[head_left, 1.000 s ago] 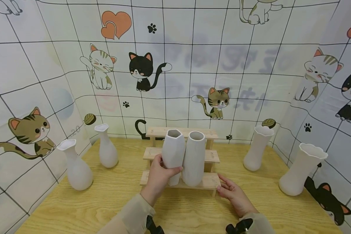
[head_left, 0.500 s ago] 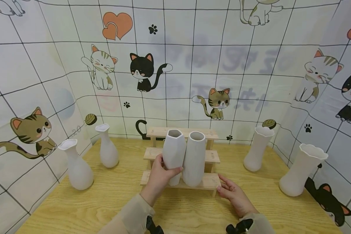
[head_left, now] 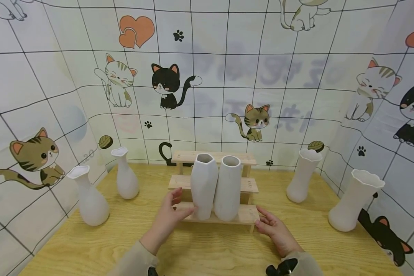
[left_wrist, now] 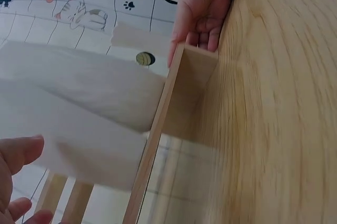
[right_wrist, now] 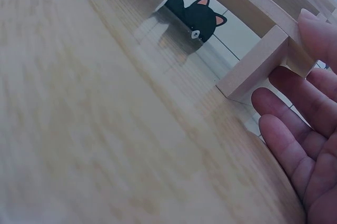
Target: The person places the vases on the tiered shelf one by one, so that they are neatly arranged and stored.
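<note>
Two white vases stand side by side on the lowest step of a three-tier wooden stand [head_left: 250,213]. One is a faceted vase [head_left: 204,188]; the other, a smooth cylindrical vase [head_left: 229,189], leans close against it on the right. My left hand [head_left: 167,218] is just left of the faceted vase, fingers spread and holding nothing. In the left wrist view its thumb [left_wrist: 23,152] is apart from that vase. My right hand [head_left: 276,232] pinches the right end of the lowest step, with the thumb [right_wrist: 318,37] on the board and fingers beneath it.
On the wooden table [head_left: 207,253], two narrow-necked white vases stand at left, one nearer [head_left: 91,203] and one farther back [head_left: 127,180]. Two ruffle-rimmed white vases are at right, a back one [head_left: 303,178] and a front one [head_left: 352,203]. A cat-print cloth [head_left: 210,76] surrounds the table.
My left hand has let go of the faceted vase and drawn back to the left. The vase stays on the lowest step. My right hand stays at the stand's right end.
</note>
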A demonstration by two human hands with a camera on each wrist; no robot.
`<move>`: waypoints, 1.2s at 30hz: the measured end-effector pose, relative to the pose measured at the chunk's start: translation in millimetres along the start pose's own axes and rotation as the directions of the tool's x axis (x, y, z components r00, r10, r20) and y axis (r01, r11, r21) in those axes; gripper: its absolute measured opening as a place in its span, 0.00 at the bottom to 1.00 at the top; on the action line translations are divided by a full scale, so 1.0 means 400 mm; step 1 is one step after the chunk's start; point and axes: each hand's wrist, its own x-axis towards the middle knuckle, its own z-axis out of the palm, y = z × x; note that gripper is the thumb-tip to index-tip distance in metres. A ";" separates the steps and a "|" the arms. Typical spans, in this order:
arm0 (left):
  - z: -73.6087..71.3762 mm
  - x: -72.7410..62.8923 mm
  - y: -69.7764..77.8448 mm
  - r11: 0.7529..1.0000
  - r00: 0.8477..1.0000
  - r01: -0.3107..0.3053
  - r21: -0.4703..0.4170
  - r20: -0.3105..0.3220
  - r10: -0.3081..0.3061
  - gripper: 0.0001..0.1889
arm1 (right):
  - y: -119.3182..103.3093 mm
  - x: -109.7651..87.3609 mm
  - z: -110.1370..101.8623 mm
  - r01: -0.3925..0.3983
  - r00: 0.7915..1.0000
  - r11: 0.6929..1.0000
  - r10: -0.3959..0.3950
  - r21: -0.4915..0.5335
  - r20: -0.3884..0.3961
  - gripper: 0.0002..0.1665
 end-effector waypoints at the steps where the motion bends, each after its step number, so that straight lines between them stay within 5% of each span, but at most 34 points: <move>1: -0.015 -0.004 -0.004 1.000 1.000 0.003 0.003 -0.012 -0.003 0.41 | -0.001 0.000 0.000 -0.002 1.000 1.000 0.002 0.000 -0.004 0.40; 11: -0.182 -0.022 -0.039 0.999 0.978 0.053 0.009 -0.204 -0.050 0.40 | 0.004 0.000 -0.001 0.006 1.000 1.000 -0.006 0.008 0.004 0.40; 15: -0.238 -0.029 -0.054 0.998 0.939 0.063 -0.009 -0.337 -0.063 0.37 | 0.005 0.001 -0.003 0.018 1.000 1.000 -0.019 0.011 0.017 0.40; 20: -0.288 -0.034 -0.068 0.998 0.864 0.049 0.028 -0.502 -0.028 0.34 | 0.007 0.002 -0.006 0.028 0.999 1.000 -0.028 0.008 0.028 0.41; 25: -0.314 -0.033 -0.079 0.999 0.758 0.008 0.047 -0.652 0.025 0.31 | 0.008 0.005 -0.005 0.023 1.000 1.000 -0.023 0.005 0.014 0.42; 30: -0.334 -0.024 -0.101 0.993 0.583 -0.079 0.087 -0.804 0.117 0.27 | 0.010 0.004 -0.004 0.021 1.000 1.000 -0.021 0.006 0.011 0.41; 33: -0.347 -0.017 -0.116 0.994 0.478 -0.052 0.094 -0.872 0.108 0.28 | 0.009 0.002 -0.005 0.023 1.000 1.000 -0.023 0.003 0.018 0.41; 36: -0.360 -0.011 -0.132 1.000 0.424 0.001 0.027 -0.905 0.024 0.34 | 0.008 0.001 -0.004 0.021 1.000 1.000 -0.021 0.007 0.019 0.40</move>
